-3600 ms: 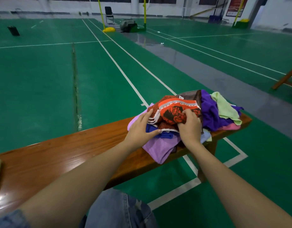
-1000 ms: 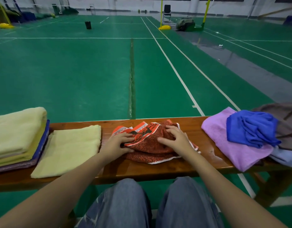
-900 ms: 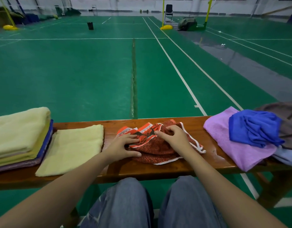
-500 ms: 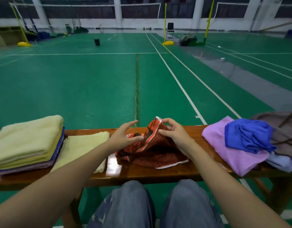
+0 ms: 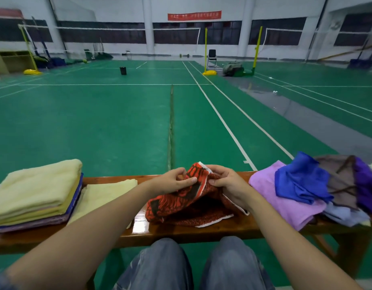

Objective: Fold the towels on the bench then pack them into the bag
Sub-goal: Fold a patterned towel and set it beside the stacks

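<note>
Head view: both hands meet over the middle of the wooden bench (image 5: 181, 230). The left hand (image 5: 170, 182) and right hand (image 5: 227, 181) each pinch the raised upper edge of the red patterned towel (image 5: 178, 203), thumb against curled fingers (image 5: 190, 180), with the fingertips of the two hands nearly touching. A white-trimmed corner of the towel sticks up just beyond the fingers. The rest of it sags below the hands and lies crumpled on the bench. How many layers each pinch takes is hidden by the knuckles.

Left of the fingers, beside the left forearm, lies a single folded yellow towel (image 5: 105, 194), its near edge covered by that arm. Further left sits a folded stack (image 5: 34, 191), yellow on top with blue and purple edges beneath, cut off by the frame.

Right of the fingers a lilac towel (image 5: 285, 204) hangs over the bench's near edge, and a crumpled blue towel (image 5: 298, 183) lies on it. Past that is a brown cloth (image 5: 338, 176) crossed by dark cords; whether it is a towel or a bag is hard to tell. A violet towel (image 5: 367, 189) at the frame edge is cut off.
</note>
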`<state>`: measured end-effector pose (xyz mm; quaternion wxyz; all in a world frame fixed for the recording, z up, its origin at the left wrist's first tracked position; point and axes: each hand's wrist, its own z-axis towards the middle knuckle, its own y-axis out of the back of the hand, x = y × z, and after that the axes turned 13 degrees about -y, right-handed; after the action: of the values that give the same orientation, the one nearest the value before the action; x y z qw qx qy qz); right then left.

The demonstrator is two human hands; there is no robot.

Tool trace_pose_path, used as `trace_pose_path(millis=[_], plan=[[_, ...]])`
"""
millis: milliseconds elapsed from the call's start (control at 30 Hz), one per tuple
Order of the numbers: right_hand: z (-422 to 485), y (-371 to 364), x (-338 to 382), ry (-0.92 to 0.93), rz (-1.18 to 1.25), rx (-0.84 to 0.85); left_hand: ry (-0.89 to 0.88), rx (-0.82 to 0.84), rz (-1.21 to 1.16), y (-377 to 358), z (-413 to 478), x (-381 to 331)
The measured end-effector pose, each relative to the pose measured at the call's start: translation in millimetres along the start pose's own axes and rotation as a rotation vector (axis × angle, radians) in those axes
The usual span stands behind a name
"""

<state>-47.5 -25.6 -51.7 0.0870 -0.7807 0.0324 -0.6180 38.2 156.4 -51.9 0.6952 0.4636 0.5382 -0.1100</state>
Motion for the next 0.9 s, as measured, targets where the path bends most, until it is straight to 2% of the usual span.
trace_pose_path(millis=[133, 367, 633, 700, 800, 900], plan=[[0, 2, -3, -0.006, 0.089, 0.014, 0.105, -0.003, 0.092, -4, -1, 6], [5, 10, -16, -0.023, 0.073, -0.081, -0.017, -0.161, -0.067, 6, -1, 10], [9, -4, -15, -0.120, -0.282, -0.135, -0.189, -0.344, -0.197, 13, 6, 5], [10, -6, -13, -0.110, -0.282, -0.178, -0.184, -0.374, -0.208, 13, 8, 3], [10, -2, -9, -0.045, -0.016, -0.259, -0.051, -0.281, -0.046, 16, 5, 17], [8, 4, -4, 0.014, 0.192, -0.344, 0.009, -0.040, -0.020, 14, -3, 36]])
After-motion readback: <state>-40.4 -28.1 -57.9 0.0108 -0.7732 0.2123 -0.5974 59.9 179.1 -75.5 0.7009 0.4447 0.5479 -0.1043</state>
